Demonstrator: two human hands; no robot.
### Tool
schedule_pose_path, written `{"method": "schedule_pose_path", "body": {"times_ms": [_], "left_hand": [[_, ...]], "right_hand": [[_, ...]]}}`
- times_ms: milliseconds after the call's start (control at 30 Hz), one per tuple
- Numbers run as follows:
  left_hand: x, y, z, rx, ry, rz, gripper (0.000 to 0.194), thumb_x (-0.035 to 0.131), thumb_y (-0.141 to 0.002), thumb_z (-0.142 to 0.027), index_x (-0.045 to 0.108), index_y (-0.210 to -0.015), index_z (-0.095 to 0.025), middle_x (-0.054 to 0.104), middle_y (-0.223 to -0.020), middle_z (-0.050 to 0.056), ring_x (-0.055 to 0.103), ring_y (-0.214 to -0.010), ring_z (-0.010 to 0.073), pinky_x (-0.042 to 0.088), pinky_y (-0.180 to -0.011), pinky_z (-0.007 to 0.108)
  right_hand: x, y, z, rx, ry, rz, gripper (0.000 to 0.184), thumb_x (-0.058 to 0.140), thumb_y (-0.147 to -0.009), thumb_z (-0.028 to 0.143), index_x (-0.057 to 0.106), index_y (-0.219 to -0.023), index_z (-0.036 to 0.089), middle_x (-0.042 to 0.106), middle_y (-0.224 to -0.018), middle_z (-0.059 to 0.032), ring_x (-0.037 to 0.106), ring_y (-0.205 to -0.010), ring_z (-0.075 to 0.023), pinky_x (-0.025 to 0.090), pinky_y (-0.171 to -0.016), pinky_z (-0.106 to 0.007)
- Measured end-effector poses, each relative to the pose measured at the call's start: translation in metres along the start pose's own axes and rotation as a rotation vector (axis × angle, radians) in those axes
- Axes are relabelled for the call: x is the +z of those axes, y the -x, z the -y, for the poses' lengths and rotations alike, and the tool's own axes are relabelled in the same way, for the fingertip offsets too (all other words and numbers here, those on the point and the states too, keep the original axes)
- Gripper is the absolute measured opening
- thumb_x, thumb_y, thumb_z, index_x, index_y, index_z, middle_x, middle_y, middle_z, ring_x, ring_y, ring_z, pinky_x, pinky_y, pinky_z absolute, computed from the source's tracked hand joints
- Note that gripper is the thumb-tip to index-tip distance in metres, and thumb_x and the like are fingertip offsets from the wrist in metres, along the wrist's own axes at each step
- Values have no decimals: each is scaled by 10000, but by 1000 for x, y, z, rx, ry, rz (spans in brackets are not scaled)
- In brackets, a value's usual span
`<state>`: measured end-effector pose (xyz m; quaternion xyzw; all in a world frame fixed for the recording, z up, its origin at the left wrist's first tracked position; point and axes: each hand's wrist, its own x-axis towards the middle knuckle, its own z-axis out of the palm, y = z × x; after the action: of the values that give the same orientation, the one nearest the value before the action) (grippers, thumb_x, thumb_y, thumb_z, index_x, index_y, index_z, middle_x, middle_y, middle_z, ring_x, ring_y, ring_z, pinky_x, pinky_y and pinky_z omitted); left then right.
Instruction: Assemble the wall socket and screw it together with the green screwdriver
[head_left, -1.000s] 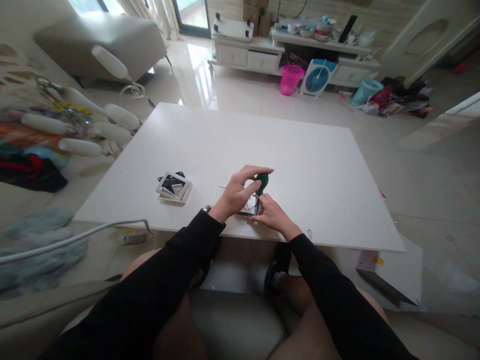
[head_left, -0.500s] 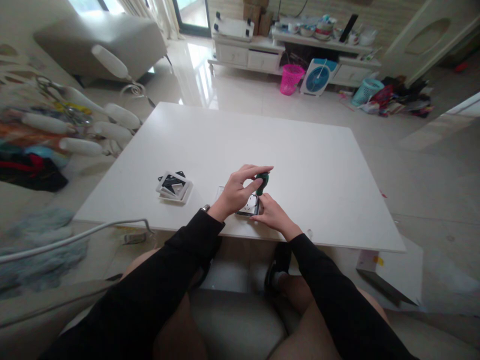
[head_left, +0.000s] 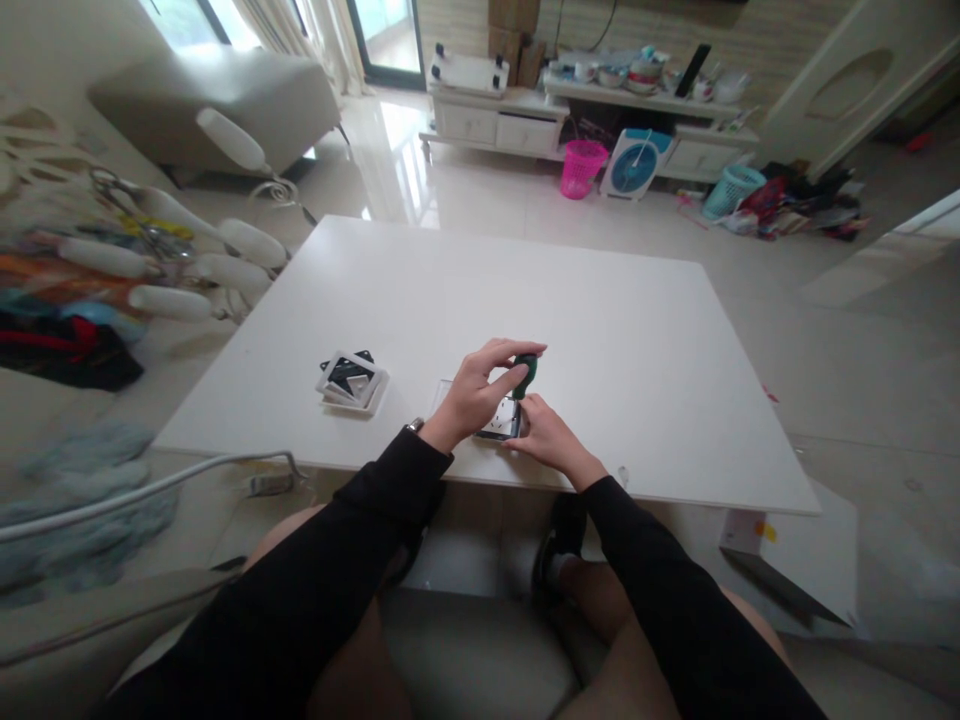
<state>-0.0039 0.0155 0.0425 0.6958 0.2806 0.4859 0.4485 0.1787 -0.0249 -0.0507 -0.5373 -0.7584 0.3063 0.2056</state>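
Note:
My left hand point(head_left: 480, 390) pinches the dark green handle of a small screwdriver point(head_left: 525, 373), held upright over a square white and black socket plate point(head_left: 499, 421) near the front edge of the white table point(head_left: 600, 320). My right hand point(head_left: 546, 437) rests on the right side of that plate, fingers curled against it. The screwdriver's tip is hidden behind my fingers.
A small stack of similar black and white plates point(head_left: 351, 379) lies to the left on the table. A drying rack with clothes point(head_left: 142, 260) stands at the left. A cardboard box point(head_left: 787, 560) sits on the floor at the right. A pink basket point(head_left: 582, 168) and a fan point(head_left: 634, 165) stand far back.
The view has shifted down a little. My hands keep the same grip on the screwdriver and plate, with only slight finger movement on the handle.

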Motion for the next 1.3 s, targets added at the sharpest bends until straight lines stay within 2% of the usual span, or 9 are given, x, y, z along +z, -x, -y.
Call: {"method": "schedule_pose_path", "body": {"times_ms": [233,367,533,667,767,933,1100,1167,1300], "left_hand": [[3,-2,2,51,-76,-98,230,817,-836,-289,791,-1059,-241,584,-1055,44,624,-947,144,590,-803,287],[3,-1,5,23,-49,-63,245,737,-903,-272,784,-1143,-258,591,-986,35,624,-913,140,591,-804,288],[-1,-1,3,25,-24,7,282,552,-1004,-241,767,-1185,-252,719,-1107,72,652,-1036,187,567,-906,352],[1,-3,1,79,-66,-39,158,724,-910,-265,782,-1053,-229,700,-1124,73,653,-1056,190,577,-860,326],[4,-3,4,111,-103,-104,160,817,-833,-255,795,-988,-221,634,-1095,66,642,-989,164,595,-825,309],[3,-1,9,86,-13,-49,248,652,-950,-191,778,-1157,-244,681,-1131,80,674,-1062,179,597,-914,346],[1,1,4,32,-20,5,359,519,-983,-138,722,-1260,-242,724,-1261,82,664,-1157,190,558,-988,363],[1,0,2,40,-2,10,316,555,-966,-143,731,-1211,-238,714,-1255,79,658,-1164,190,568,-950,340],[4,0,0,61,-68,-62,188,791,-850,-248,754,-1033,-225,632,-1141,63,648,-1037,169,603,-834,297]], "right_hand": [[2,0,-4,0,-6,-10,672,926,-685,264,588,-1260,186,595,-1190,-98,593,-1087,-284,519,-987,-447],[2,-1,-5,8,7,3,608,931,-682,274,604,-1186,178,591,-1113,-73,590,-1016,-258,525,-940,-416],[2,-1,-4,-3,-2,4,573,924,-690,268,603,-1157,182,589,-1109,-70,590,-1012,-254,524,-930,-409],[1,-1,-5,-11,-1,1,606,914,-700,267,586,-1204,192,595,-1182,-86,586,-1094,-279,515,-971,-434],[1,-1,-4,-10,4,3,608,907,-706,271,579,-1211,191,595,-1159,-80,588,-1076,-272,518,-958,-428],[0,-1,-3,-8,31,12,493,901,-706,284,587,-1075,192,581,-1061,-53,579,-978,-244,525,-885,-394],[1,-1,-3,-2,36,7,505,895,-707,270,584,-1096,188,582,-1095,-67,580,-1003,-258,522,-915,-416],[2,0,-3,2,29,12,517,892,-710,276,591,-1122,189,590,-1115,-75,585,-1027,-270,525,-925,-430],[3,0,-3,-6,7,0,623,902,-706,271,582,-1234,192,598,-1201,-98,578,-1136,-301,509,-1004,-469]]}}
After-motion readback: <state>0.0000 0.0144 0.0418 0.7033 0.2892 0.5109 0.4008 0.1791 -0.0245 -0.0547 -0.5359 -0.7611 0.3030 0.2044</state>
